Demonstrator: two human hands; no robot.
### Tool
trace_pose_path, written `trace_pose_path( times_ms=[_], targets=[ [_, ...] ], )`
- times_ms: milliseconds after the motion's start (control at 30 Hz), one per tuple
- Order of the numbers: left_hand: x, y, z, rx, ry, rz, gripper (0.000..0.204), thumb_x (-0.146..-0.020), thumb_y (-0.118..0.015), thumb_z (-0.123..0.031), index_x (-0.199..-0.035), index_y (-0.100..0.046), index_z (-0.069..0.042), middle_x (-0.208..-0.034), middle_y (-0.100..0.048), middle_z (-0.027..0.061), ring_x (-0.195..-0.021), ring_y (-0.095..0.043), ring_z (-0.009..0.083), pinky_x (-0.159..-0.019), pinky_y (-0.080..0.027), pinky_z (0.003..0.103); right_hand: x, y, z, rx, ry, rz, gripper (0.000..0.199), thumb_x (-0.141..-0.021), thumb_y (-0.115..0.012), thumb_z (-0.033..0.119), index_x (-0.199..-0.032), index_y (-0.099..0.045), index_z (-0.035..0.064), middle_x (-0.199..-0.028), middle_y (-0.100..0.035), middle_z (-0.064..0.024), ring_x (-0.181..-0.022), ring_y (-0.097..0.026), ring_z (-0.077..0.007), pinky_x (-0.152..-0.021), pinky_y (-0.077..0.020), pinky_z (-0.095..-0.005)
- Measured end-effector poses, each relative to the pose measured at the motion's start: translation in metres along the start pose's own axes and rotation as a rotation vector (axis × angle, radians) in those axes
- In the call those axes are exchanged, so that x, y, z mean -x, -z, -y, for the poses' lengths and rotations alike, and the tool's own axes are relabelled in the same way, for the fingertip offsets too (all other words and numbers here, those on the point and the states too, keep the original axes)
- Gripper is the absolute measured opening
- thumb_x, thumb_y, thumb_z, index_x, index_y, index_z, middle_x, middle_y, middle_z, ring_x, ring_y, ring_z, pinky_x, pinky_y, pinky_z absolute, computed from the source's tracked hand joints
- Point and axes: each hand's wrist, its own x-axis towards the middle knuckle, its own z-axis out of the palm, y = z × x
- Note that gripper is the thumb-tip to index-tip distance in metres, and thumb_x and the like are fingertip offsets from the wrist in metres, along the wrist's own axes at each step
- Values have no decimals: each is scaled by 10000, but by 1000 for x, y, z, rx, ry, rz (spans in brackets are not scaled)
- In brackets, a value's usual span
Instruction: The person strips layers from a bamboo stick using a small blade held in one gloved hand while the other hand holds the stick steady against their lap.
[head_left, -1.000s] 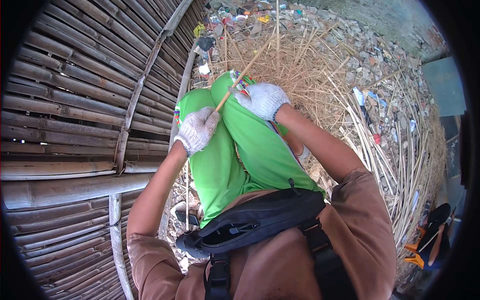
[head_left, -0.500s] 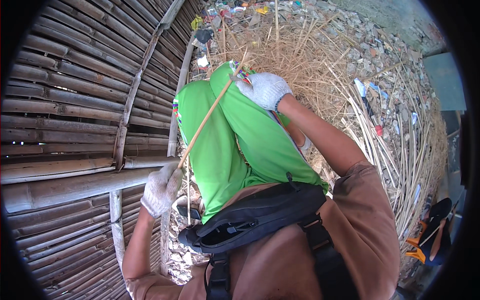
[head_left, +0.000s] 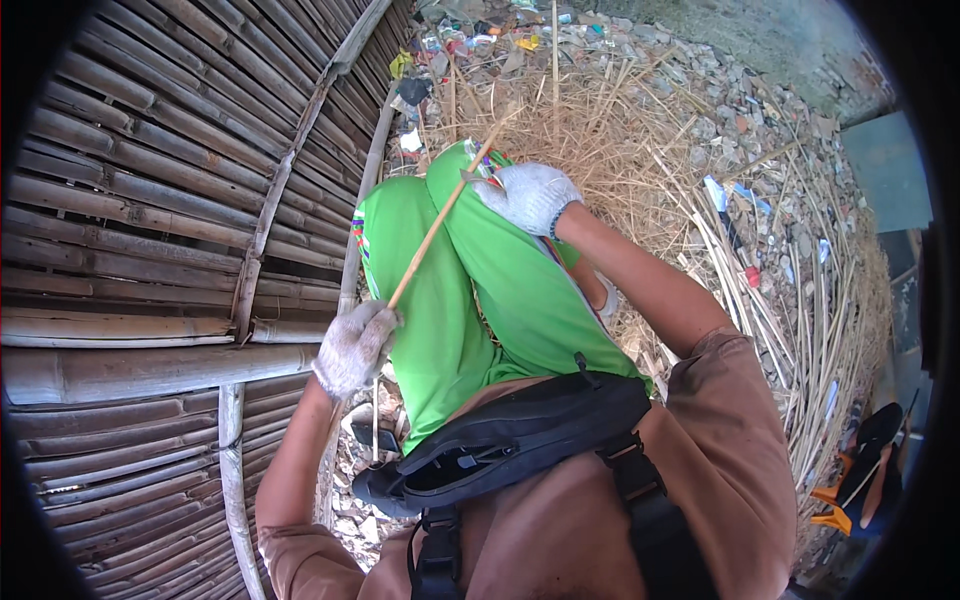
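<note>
A thin tan bamboo stick [head_left: 432,243] slants over my knees, its far end beyond the right knee. My left hand [head_left: 355,348], in an off-white knit glove, is closed around the stick's near end. Closed beside the far part of the stick is my right hand [head_left: 535,198], in a similar glove. From its fingers a small knife blade [head_left: 474,177] sticks out and meets the stick; the handle is hidden in the glove. Under the stick are my bright green trousers [head_left: 400,235].
A bamboo slat wall [head_left: 160,200] rises close on my left. Straw-like shavings [head_left: 590,110] cover the rubble ahead. Long thin bamboo strips [head_left: 745,290] lie to my right, with orange-handled tools [head_left: 840,500] beyond. A black bag [head_left: 530,420] sits at my waist.
My left hand has moved forward and right with the stick, whose far end now reaches farther past my right hand. The right hand has shifted slightly nearer to me.
</note>
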Motion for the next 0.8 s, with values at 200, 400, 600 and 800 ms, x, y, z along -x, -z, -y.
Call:
trace_pose_path(
  times_ms=[200,400,600,800],
  targets=[
    [-79,-10,-43,106,34,99,291,-1141,-544,-315,-1101,-679,-59,-719,-573,-16,-455,-475,88,-402,-384,277,-2,-1,2,23,9,1,650,-1066,-410,641,-1081,-842,156,-1064,-802,-236,-989,-785,-435,-907,-616,-587],
    [-108,-16,-57,137,41,132,281,-1131,-569,-318,-1084,-667,-59,-706,-559,-30,-423,-443,87,-370,-348,278,0,3,3,29,5,22,621,-1063,-434,628,-1078,-836,155,-1068,-802,-225,-992,-780,-435,-906,-613,-579],
    [-83,-8,-47,271,86,161,274,-1143,-569,-295,-1086,-667,-46,-688,-551,-36,-406,-413,76,-357,-302,262,0,2,4,29,-13,26,606,-1061,-472,613,-1036,-820,118,-1037,-792,-237,-974,-770,-447,-893,-608,-572],
    [-31,5,-31,322,115,148,270,-1132,-587,-285,-1106,-665,-28,-686,-548,-42,-396,-399,65,-347,-285,255,-3,-2,-2,3,-14,7,699,-1056,-416,668,-1065,-834,107,-1078,-797,-244,-1000,-781,-438,-912,-612,-582]
  ],
)
